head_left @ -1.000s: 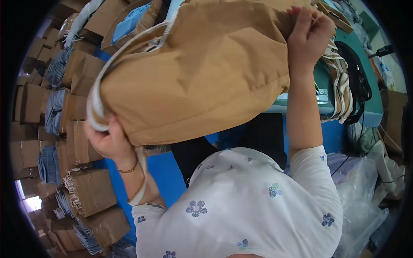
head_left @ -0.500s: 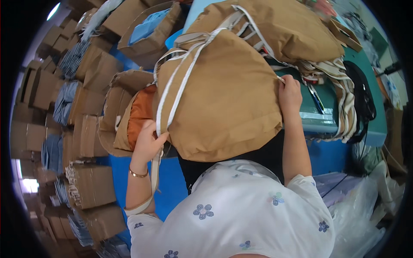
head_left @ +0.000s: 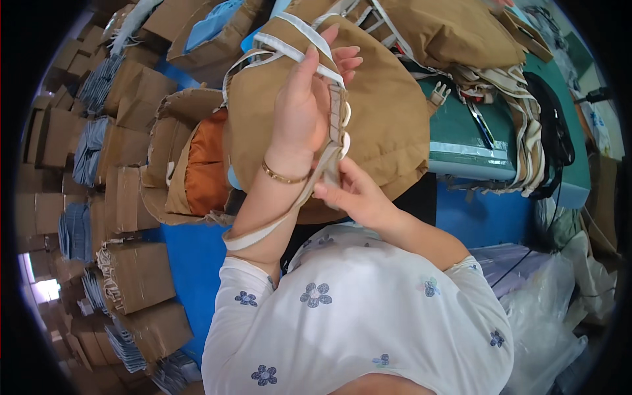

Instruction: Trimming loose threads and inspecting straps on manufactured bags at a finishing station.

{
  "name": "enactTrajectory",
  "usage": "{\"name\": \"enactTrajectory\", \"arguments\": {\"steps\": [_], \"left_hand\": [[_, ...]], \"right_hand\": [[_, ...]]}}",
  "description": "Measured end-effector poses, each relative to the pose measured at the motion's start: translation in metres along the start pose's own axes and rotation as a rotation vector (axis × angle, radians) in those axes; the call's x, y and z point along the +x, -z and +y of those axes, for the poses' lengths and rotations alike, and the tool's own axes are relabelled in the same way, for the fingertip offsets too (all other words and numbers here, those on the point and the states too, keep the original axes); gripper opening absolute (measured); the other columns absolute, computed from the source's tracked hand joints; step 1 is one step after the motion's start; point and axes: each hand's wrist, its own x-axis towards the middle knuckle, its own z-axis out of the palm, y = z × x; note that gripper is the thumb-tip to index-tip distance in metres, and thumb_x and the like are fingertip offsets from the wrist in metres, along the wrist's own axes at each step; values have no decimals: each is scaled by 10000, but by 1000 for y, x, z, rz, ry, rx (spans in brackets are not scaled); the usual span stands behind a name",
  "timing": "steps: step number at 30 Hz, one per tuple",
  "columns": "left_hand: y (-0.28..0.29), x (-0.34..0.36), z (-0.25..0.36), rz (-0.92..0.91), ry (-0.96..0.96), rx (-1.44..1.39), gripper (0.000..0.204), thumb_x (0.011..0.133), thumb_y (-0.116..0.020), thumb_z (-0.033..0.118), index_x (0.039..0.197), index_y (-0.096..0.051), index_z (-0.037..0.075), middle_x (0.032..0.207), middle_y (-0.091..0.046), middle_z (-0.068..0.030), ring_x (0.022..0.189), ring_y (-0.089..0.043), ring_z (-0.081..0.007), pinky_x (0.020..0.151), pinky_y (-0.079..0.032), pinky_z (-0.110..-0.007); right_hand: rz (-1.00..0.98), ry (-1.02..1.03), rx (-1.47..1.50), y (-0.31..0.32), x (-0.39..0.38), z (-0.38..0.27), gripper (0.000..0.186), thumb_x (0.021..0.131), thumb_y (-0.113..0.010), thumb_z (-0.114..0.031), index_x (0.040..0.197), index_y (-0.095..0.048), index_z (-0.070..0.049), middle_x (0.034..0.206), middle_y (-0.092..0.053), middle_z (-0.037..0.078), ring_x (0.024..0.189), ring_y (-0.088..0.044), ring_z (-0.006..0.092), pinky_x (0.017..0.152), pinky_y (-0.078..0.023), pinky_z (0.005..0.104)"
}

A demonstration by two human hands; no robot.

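Observation:
A tan cloth bag (head_left: pixel 388 112) that looks like a backpack lies before me, its lower part over the table's near edge. My left hand (head_left: pixel 304 108) is raised above it, fingers curled round a white-edged webbing strap (head_left: pixel 289 41). The strap hangs down past white ring-like pieces (head_left: pixel 345 143), and a tail of it loops around my left forearm. Just below, my right hand (head_left: pixel 355 194) pinches the hanging strap between thumb and fingers. A pale plastic buckle (head_left: pixel 438 95) sticks out at the bag's right side.
More tan bags (head_left: pixel 454 33) are piled at the back of the green table (head_left: pixel 461 138). Scissors (head_left: pixel 480 125) and a bundle of straps (head_left: pixel 526 145) lie on the right. At left, an open carton (head_left: pixel 158 174) holds orange and tan cloth; stacked cartons (head_left: pixel 141 270) stand beyond.
My left hand has risen from the bag's lower left to over its middle with the strap. My right hand has left the bag's right edge, exposing the buckle, and come to the strap.

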Motion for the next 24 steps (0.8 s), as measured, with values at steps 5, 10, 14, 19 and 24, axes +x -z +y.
{"name": "enactTrajectory", "arguments": {"steps": [5,10,14,19,24], "left_hand": [[20,-8,-17,-49,81,-74,611,987,-346,465,1424,-309,40,1221,-542,-160,1091,-545,-233,962,-385,-351],[16,-77,-67,172,83,153,609,977,-367,459,1409,-321,32,1289,-507,-136,1189,-476,-235,992,-365,-357],[8,-149,-51,-669,147,829,534,899,-593,200,1346,-395,-12,1330,-471,-166,1244,-436,-259,1013,-373,-378],[-3,-122,12,-426,-267,817,499,835,-666,164,1274,-496,-1,1193,-561,-189,1117,-549,-302,960,-425,-372],[-10,-66,18,-222,-74,1159,404,795,-690,94,1181,-595,20,1081,-635,-142,998,-620,-256,886,-466,-317]], "right_hand": [[257,245,-221,14,-14,-19,259,926,-506,-38,1184,-490,-33,993,-610,93,840,-633,174,684,-532,283],[428,287,174,32,4,-65,339,964,-380,-156,1271,-433,-22,1084,-598,172,888,-646,282,734,-543,368],[413,356,281,52,7,-83,335,983,-315,-216,1204,-479,-25,1043,-608,158,846,-642,279,765,-534,422],[312,291,-59,49,6,-77,215,964,-393,-164,1116,-522,-82,819,-561,17,603,-497,90,535,-425,230],[-47,267,-274,30,-2,-75,416,838,-571,5,1237,-478,-62,947,-616,13,895,-559,87,744,-447,223]]}}
